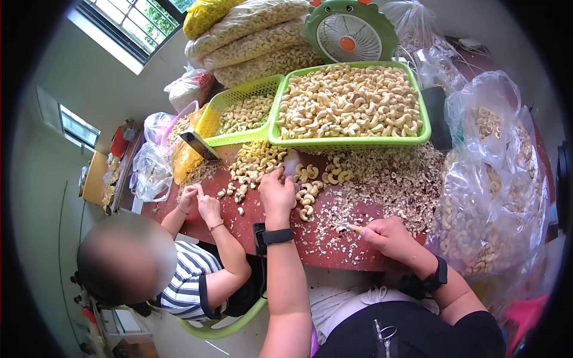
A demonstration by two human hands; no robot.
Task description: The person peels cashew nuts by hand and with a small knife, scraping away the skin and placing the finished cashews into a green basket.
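Note:
My left hand (277, 194) is over the table with its fingers curled down at the edge of a pile of cashews (253, 161). What its fingertips hold, if anything, is hidden. A small knife (356, 228) with a light wooden handle is gripped in my right hand (385, 237), its short blade pointing left over scattered husk bits. A smaller group of cashews (308, 192) lies just right of my left hand. Flaky husk scraps (394, 185) cover the table beyond and to the right.
A green basket (352, 142) heaped with cashews stands at the back, beside a smaller green basket (239, 139). Clear bags of nuts (483, 203) fill the right side. Behind are stacked sacks (256, 36) and a green fan (351, 36). Another person's hands (200, 203) are at the left; a phone (199, 145) leans nearby.

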